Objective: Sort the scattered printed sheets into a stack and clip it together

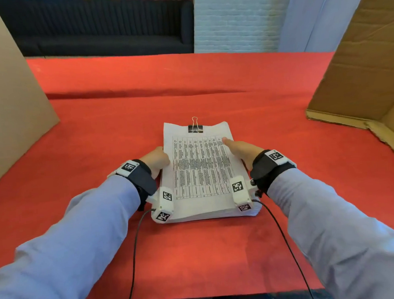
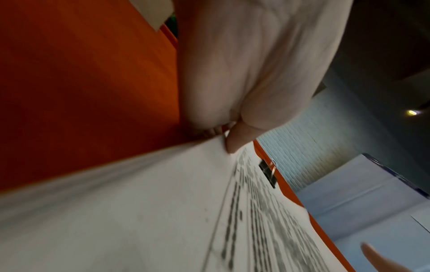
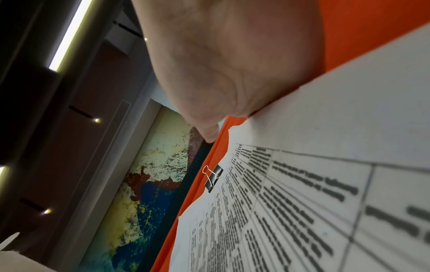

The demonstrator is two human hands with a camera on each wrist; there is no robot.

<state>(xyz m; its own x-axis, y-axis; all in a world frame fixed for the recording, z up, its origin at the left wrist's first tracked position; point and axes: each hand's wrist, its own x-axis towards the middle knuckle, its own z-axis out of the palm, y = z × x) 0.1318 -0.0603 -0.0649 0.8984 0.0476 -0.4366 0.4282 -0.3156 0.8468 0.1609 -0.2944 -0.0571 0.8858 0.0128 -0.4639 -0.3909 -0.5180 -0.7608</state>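
A thick stack of printed sheets (image 1: 202,172) with a table on its top page lies on the red cloth in front of me. A black binder clip (image 1: 195,128) clamps the middle of its far edge, one wire handle pointing away. My left hand (image 1: 156,160) grips the stack's left edge. In the left wrist view its thumb (image 2: 235,143) presses on the top sheet (image 2: 139,211) and fingers show just under the edge. My right hand (image 1: 240,149) holds the right edge, thumb lying on the top page, fingers hidden. The clip (image 3: 213,177) also shows in the right wrist view.
A tall cardboard panel (image 1: 6,104) stands at the left and an open cardboard box (image 1: 361,79) at the right. The red tablecloth (image 1: 187,84) stretches to a far edge before a dark sofa (image 1: 101,27). Thin black cables (image 1: 134,247) trail from both wrists toward me.
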